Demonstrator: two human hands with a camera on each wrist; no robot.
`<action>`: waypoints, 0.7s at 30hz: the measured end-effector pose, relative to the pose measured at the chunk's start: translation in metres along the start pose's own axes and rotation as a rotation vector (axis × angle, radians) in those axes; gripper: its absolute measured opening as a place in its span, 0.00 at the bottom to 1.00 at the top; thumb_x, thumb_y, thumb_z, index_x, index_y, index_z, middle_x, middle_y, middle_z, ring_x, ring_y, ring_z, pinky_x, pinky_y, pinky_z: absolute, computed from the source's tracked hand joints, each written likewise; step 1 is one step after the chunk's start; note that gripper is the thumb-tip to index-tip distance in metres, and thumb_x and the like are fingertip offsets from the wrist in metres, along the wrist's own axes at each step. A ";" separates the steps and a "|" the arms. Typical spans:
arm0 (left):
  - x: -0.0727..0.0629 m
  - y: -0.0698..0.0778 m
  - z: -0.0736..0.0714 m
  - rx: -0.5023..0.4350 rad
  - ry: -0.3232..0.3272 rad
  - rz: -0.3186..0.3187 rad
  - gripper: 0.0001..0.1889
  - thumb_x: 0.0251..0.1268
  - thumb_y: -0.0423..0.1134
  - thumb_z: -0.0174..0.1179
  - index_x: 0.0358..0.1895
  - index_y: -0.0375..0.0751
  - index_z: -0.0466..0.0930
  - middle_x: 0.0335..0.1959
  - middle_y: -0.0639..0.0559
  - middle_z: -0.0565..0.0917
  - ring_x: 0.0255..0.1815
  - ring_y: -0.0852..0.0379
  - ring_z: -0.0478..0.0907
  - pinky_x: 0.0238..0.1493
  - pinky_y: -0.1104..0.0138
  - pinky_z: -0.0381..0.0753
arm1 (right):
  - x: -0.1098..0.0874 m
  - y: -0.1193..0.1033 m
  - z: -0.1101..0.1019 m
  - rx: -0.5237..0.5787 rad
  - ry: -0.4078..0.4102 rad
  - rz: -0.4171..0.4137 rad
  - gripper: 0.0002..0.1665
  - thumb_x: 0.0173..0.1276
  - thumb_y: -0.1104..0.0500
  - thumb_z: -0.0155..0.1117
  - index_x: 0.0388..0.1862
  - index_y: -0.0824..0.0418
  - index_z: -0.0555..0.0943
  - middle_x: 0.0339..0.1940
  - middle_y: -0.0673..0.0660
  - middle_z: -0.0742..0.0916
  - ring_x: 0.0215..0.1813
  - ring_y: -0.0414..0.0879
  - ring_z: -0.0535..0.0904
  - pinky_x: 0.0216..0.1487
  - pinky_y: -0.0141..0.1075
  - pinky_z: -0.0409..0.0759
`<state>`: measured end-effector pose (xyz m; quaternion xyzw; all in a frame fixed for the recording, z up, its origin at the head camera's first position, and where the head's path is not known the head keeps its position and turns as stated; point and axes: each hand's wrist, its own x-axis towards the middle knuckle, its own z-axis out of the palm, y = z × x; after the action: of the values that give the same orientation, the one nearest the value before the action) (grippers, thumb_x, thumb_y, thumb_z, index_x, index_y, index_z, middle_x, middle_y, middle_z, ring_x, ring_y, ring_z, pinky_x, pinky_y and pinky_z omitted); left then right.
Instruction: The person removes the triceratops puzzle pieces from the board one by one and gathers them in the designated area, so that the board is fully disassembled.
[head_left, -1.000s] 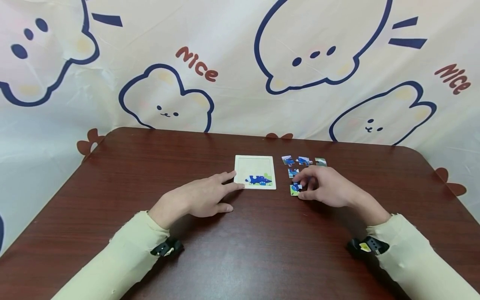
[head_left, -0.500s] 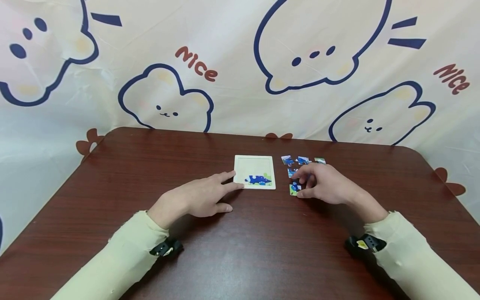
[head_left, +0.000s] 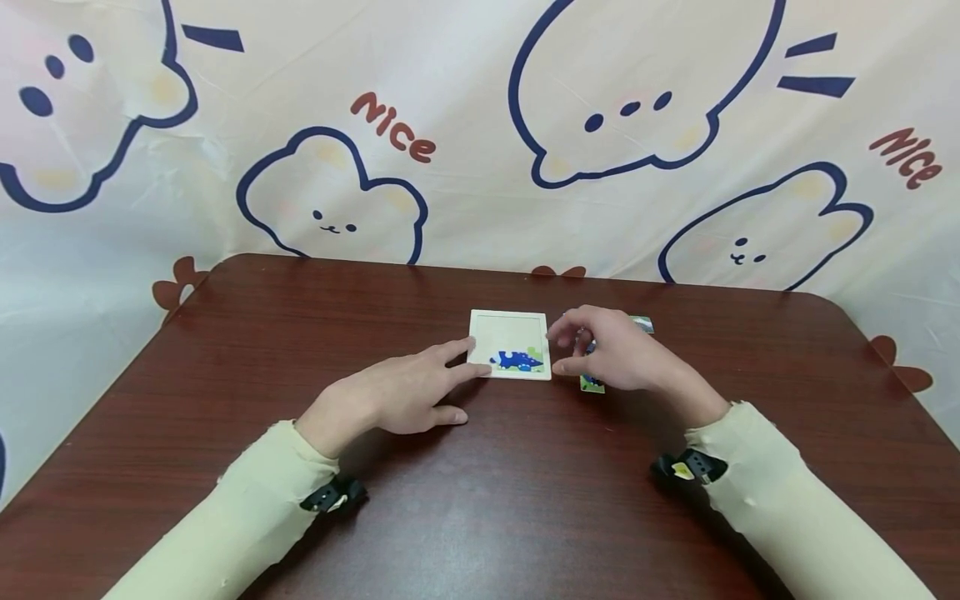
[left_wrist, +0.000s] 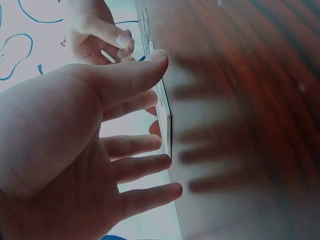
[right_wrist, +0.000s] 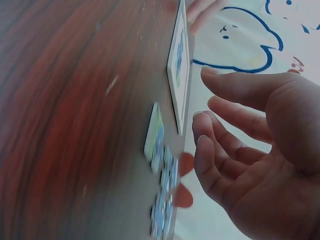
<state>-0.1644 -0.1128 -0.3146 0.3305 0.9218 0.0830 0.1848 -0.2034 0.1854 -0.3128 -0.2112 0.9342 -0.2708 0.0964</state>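
Observation:
A white square puzzle board (head_left: 510, 332) lies on the table, with a blue dinosaur picture (head_left: 517, 360) filling part of its lower half. The left hand (head_left: 411, 392) has its fingers spread, and two fingertips rest on the board's left edge. Just off the board's right edge, the right hand (head_left: 611, 346) hovers with loosely bent fingers. A gap shows between its thumb and fingertips in the right wrist view, with nothing in it. Beneath this hand lie a green and blue puzzle piece (head_left: 592, 386) and several more pieces (right_wrist: 162, 205), mostly hidden from the head view.
Another puzzle piece (head_left: 642, 324) shows beyond the right hand. The brown wooden table (head_left: 480, 500) stretches to a cloth backdrop (head_left: 465, 217) printed with cartoon animals. Both wrists wear black straps.
The right hand has moved left from the puzzle pieces to the board's right edge, now covering most of the pieces. The left hand has stayed on the board.

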 end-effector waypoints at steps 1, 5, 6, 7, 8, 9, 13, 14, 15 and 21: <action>0.001 0.001 0.000 0.003 0.000 0.005 0.34 0.78 0.50 0.63 0.83 0.55 0.65 0.89 0.41 0.52 0.86 0.40 0.59 0.80 0.45 0.70 | 0.003 -0.002 0.002 0.004 -0.002 -0.004 0.23 0.66 0.59 0.80 0.59 0.58 0.86 0.47 0.56 0.88 0.40 0.46 0.81 0.43 0.38 0.80; 0.003 0.004 -0.001 0.017 -0.002 0.020 0.35 0.78 0.52 0.63 0.83 0.56 0.64 0.89 0.42 0.52 0.87 0.40 0.57 0.80 0.43 0.69 | 0.013 -0.011 0.009 0.029 -0.029 -0.026 0.24 0.66 0.60 0.80 0.60 0.59 0.85 0.46 0.56 0.88 0.39 0.46 0.82 0.41 0.38 0.81; 0.004 0.005 -0.001 0.018 -0.003 0.022 0.35 0.78 0.52 0.63 0.83 0.56 0.64 0.89 0.42 0.53 0.88 0.40 0.57 0.80 0.43 0.69 | 0.015 -0.013 0.011 0.032 -0.036 -0.028 0.24 0.66 0.60 0.79 0.61 0.59 0.85 0.46 0.56 0.88 0.39 0.45 0.82 0.41 0.38 0.80; 0.005 0.005 -0.001 0.021 -0.005 0.024 0.35 0.78 0.52 0.63 0.83 0.56 0.64 0.89 0.43 0.53 0.88 0.40 0.56 0.80 0.43 0.69 | 0.017 -0.016 0.013 0.035 -0.044 -0.029 0.24 0.66 0.60 0.79 0.61 0.59 0.84 0.47 0.56 0.88 0.39 0.45 0.82 0.42 0.38 0.80; 0.005 0.006 0.000 0.022 -0.006 0.027 0.35 0.78 0.52 0.63 0.83 0.56 0.64 0.89 0.42 0.53 0.88 0.40 0.56 0.80 0.42 0.68 | 0.020 -0.018 0.015 0.038 -0.052 -0.030 0.24 0.67 0.60 0.79 0.61 0.58 0.84 0.48 0.56 0.88 0.40 0.46 0.82 0.43 0.38 0.80; 0.006 0.006 0.000 0.020 -0.009 0.026 0.35 0.78 0.52 0.63 0.83 0.56 0.64 0.89 0.43 0.53 0.88 0.41 0.56 0.81 0.42 0.68 | 0.022 -0.021 0.016 0.039 -0.059 -0.026 0.24 0.67 0.60 0.79 0.61 0.58 0.84 0.48 0.56 0.88 0.40 0.46 0.82 0.43 0.38 0.80; 0.007 0.007 0.001 0.023 -0.013 0.030 0.35 0.78 0.52 0.63 0.83 0.56 0.64 0.88 0.42 0.55 0.87 0.40 0.57 0.81 0.42 0.68 | 0.030 -0.029 0.023 0.062 -0.099 -0.005 0.25 0.67 0.62 0.78 0.62 0.58 0.84 0.51 0.56 0.88 0.44 0.46 0.84 0.47 0.39 0.84; 0.008 0.007 0.001 0.021 -0.014 0.030 0.35 0.78 0.52 0.63 0.83 0.57 0.64 0.88 0.42 0.55 0.87 0.39 0.58 0.81 0.42 0.68 | 0.032 -0.029 0.025 0.063 -0.112 -0.001 0.25 0.67 0.62 0.78 0.62 0.57 0.84 0.52 0.56 0.88 0.44 0.47 0.84 0.48 0.39 0.84; 0.008 0.007 0.001 0.020 -0.015 0.029 0.34 0.78 0.52 0.62 0.83 0.57 0.64 0.88 0.42 0.56 0.87 0.39 0.58 0.81 0.42 0.68 | 0.033 -0.030 0.027 0.063 -0.123 0.003 0.24 0.67 0.62 0.78 0.62 0.57 0.84 0.53 0.56 0.88 0.45 0.47 0.85 0.48 0.39 0.85; 0.010 0.005 0.001 0.017 -0.012 0.045 0.33 0.79 0.51 0.62 0.83 0.56 0.64 0.88 0.40 0.56 0.86 0.38 0.59 0.80 0.42 0.68 | 0.037 -0.032 0.031 0.021 -0.155 0.021 0.20 0.69 0.61 0.76 0.59 0.57 0.85 0.54 0.56 0.87 0.45 0.48 0.84 0.49 0.41 0.85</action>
<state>-0.1684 -0.1025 -0.3169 0.3535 0.9136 0.0773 0.1855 -0.2167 0.1297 -0.3232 -0.2209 0.9233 -0.2623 0.1732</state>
